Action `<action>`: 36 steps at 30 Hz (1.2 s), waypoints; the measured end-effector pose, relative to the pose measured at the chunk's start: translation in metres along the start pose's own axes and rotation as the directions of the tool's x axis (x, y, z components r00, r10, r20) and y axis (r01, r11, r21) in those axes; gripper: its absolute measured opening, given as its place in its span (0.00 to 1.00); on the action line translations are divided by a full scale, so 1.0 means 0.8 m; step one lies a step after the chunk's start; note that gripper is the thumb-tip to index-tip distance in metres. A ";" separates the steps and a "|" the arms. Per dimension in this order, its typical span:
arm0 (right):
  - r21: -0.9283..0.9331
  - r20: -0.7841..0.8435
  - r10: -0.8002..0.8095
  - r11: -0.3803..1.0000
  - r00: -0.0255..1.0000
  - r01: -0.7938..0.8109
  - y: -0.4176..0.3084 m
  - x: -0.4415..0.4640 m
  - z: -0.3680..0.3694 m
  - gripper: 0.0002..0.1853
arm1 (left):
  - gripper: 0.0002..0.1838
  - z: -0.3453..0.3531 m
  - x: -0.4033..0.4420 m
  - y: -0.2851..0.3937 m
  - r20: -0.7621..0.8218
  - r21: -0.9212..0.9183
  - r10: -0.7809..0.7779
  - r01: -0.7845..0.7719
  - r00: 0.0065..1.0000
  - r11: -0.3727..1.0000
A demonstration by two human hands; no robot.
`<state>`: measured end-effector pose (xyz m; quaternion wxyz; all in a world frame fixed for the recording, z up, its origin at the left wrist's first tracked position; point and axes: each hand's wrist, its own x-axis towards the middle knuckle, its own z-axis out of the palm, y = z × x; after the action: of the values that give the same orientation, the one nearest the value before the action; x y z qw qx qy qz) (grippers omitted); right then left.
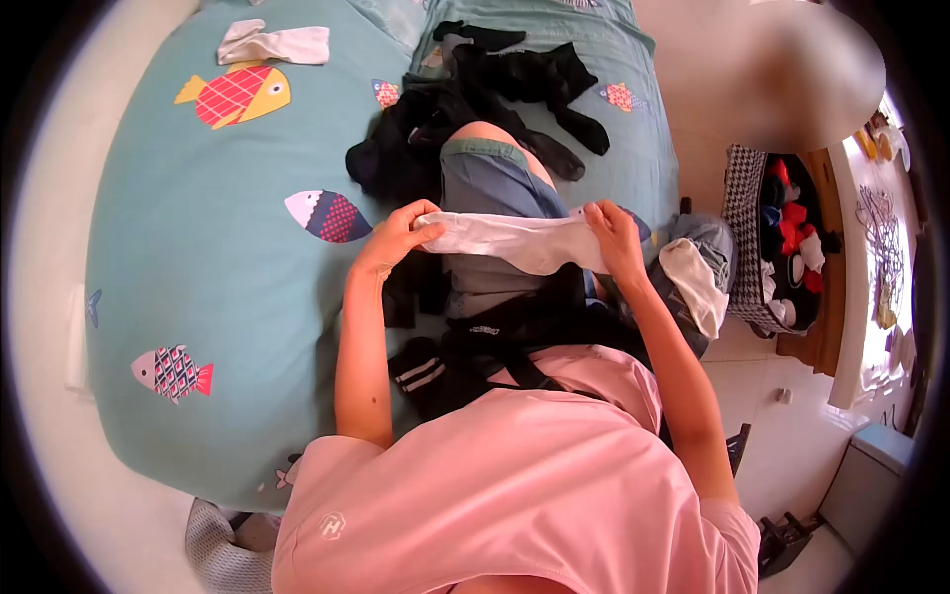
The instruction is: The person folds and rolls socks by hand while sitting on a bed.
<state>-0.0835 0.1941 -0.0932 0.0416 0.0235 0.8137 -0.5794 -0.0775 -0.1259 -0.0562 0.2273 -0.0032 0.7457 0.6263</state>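
Holding a white sock [505, 238] by its ends in left hand [396, 238] and right hand [616, 240]. Open left of the white sock across fish-print bedsheet [218, 287]; bounded rightward by the bedsheet's edge.

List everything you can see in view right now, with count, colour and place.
Held sock: 1, white, stretched between both hands
Sock on bed: 1, white, far left
Draped sock: 1, cream, over denim at right
Black garments, some sock-shaped: several, count unclear, heaped beyond the lap
Fish-print bedsheet: 1, teal, left and centre
Houndstooth bin: 1, black and white, right
Bin contents: several, mainly red and white, inside it
Mesh item: 1, grey, lower left
Far-right clutter: too unclear to count
Pink shirt: 1, pink, worn
Left hand: 1, bare, sock's left end
Right hand: 1, bare, sock's right end
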 end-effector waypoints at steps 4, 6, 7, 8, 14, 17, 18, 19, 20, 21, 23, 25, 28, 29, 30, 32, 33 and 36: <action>0.032 -0.051 -0.026 0.999 0.998 0.027 0.006 0.003 0.004 0.18 | 0.13 0.008 0.006 -0.004 -0.150 -0.285 -0.003 -0.040 0.989 0.958; 0.078 -0.046 -0.021 0.997 0.999 0.024 0.009 0.006 0.004 0.18 | 0.11 0.018 0.006 0.003 -0.230 -0.484 -0.007 -0.109 0.973 0.868; 0.025 -0.045 0.013 1.000 0.999 -0.012 0.010 0.005 0.002 0.17 | 0.11 0.013 0.005 -0.004 -0.193 -0.505 0.003 -0.102 0.981 0.857; -0.027 -0.047 0.043 0.999 0.998 -0.044 0.010 0.003 -0.002 0.17 | 0.10 0.004 0.004 -0.016 -0.157 -0.522 0.017 -0.097 0.987 0.847; -0.223 -0.053 -0.072 0.973 0.996 0.058 0.021 0.002 -0.002 0.13 | 0.15 -0.001 0.008 -0.036 -0.321 0.363 0.288 -0.164 0.902 0.917; -0.400 -0.128 -0.504 0.814 0.854 0.420 -0.036 -0.014 -0.005 0.18 | 0.15 -0.003 -0.001 0.046 -0.447 0.322 0.376 -0.246 0.812 0.914; -0.467 -0.144 -0.660 0.702 0.738 0.537 -0.059 -0.023 -0.001 0.21 | 0.15 -0.016 -0.001 0.072 -0.456 0.255 0.352 -0.259 0.817 0.932; -0.431 -0.009 -0.713 0.636 0.702 0.640 -0.069 -0.033 0.008 0.29 | 0.15 -0.032 0.001 0.096 -0.483 0.262 0.378 -0.282 0.790 0.923; -0.441 0.132 -0.766 0.523 0.630 0.729 -0.073 -0.040 0.023 0.31 | 0.14 -0.051 0.007 0.117 -0.521 0.351 0.438 -0.283 0.733 0.892; -0.399 0.321 -0.711 0.498 0.626 0.770 -0.068 -0.038 0.046 0.33 | 0.14 -0.073 0.015 0.139 -0.546 0.441 0.509 -0.289 0.665 0.850; -0.497 0.539 -0.559 0.392 0.630 0.774 -0.017 -0.037 0.081 0.34 | 0.13 -0.126 0.041 0.168 -0.439 0.845 0.740 -0.046 0.509 0.533; -0.494 0.539 -0.541 0.417 0.645 0.763 -0.023 -0.036 0.081 0.35 | 0.14 -0.158 0.067 0.188 -0.200 0.928 0.857 0.372 0.474 0.011; -0.523 0.515 -0.561 0.393 0.648 0.756 -0.020 -0.039 0.078 0.34 | 0.14 -0.183 0.086 0.194 -0.058 0.866 0.691 0.381 0.721 -0.325; -0.520 0.503 -0.571 0.400 0.649 0.755 -0.019 -0.037 0.078 0.34 | 0.14 -0.197 0.095 0.196 -0.054 0.818 0.619 0.390 0.783 -0.422; -0.513 0.496 -0.576 0.409 0.649 0.755 -0.019 -0.038 0.079 0.34 | 0.16 -0.216 0.098 0.199 -0.122 0.832 0.544 0.385 0.830 -0.401; -0.487 0.484 -0.585 0.437 0.650 0.756 -0.019 -0.040 0.079 0.34 | 0.16 -0.230 0.110 0.211 -0.235 0.955 0.588 0.297 0.774 -0.009; -0.470 0.487 -0.589 0.446 0.645 0.762 -0.022 -0.040 0.079 0.34 | 0.16 -0.233 0.112 0.213 -0.303 0.953 0.586 0.235 0.752 0.192; -0.318 0.420 -0.598 0.608 0.683 0.728 -0.041 -0.040 0.064 0.33 | 0.16 -0.134 0.069 0.260 -0.359 0.656 0.599 -0.263 0.716 0.707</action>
<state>-0.0524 0.1355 -0.0763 -0.0626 -0.3726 0.8615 -0.3392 -0.2226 -0.1660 0.1307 -0.1662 0.0675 0.9049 0.3859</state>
